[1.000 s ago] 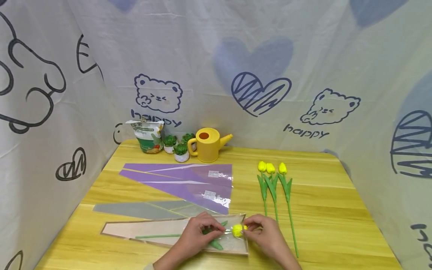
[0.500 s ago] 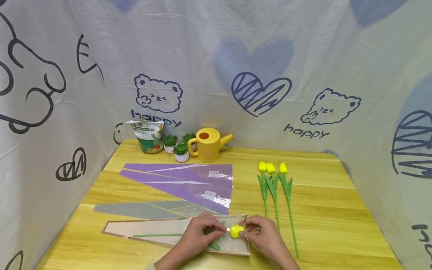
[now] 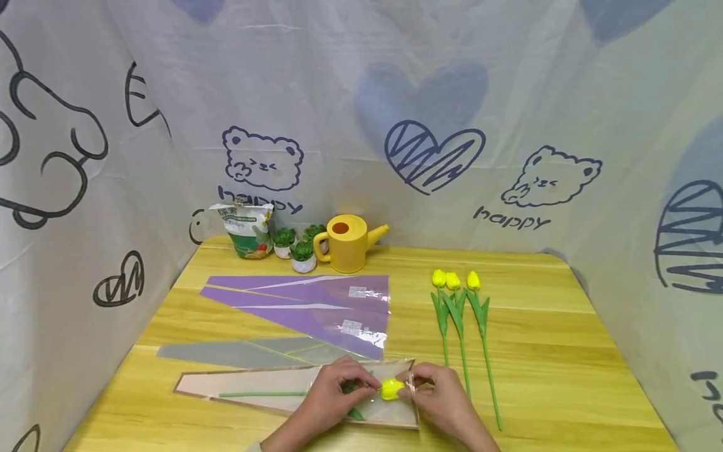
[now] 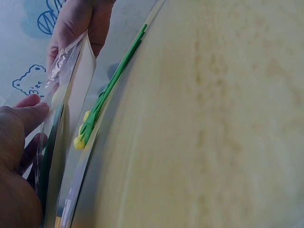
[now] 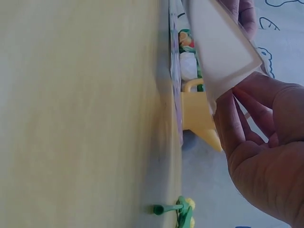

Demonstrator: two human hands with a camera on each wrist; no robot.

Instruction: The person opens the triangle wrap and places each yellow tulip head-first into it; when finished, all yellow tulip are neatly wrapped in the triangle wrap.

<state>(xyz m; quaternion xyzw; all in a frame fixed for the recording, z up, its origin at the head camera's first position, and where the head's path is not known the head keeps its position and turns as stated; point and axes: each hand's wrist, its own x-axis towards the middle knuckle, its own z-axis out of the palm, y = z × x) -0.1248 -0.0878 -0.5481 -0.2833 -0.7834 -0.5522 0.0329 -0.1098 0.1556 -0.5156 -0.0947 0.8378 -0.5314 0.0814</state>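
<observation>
A clear-fronted flower sleeve with a pale backing and brown border is held over the front of the table. Inside it lies a yellow tulip, its green stem pointing left. My left hand pinches the sleeve just below the bloom, covering part of the leaves. In the left wrist view, the left thumb lies against the clear film. At the wide mouth, my right hand pinches the tulip's head. From the right wrist, the sleeve's pale back hides the bloom; the right fingers show at its edge.
Three yellow tulips lie to the right of the sleeve. Purple sleeves and a grey sleeve lie behind it. Along the back stand a yellow watering can, small potted succulents and a green-white bag.
The tulip has slid a little left, deeper into the sleeve, with my right fingers following. The sleeve has shifted slightly right. My left hand has stayed nearly in place.
</observation>
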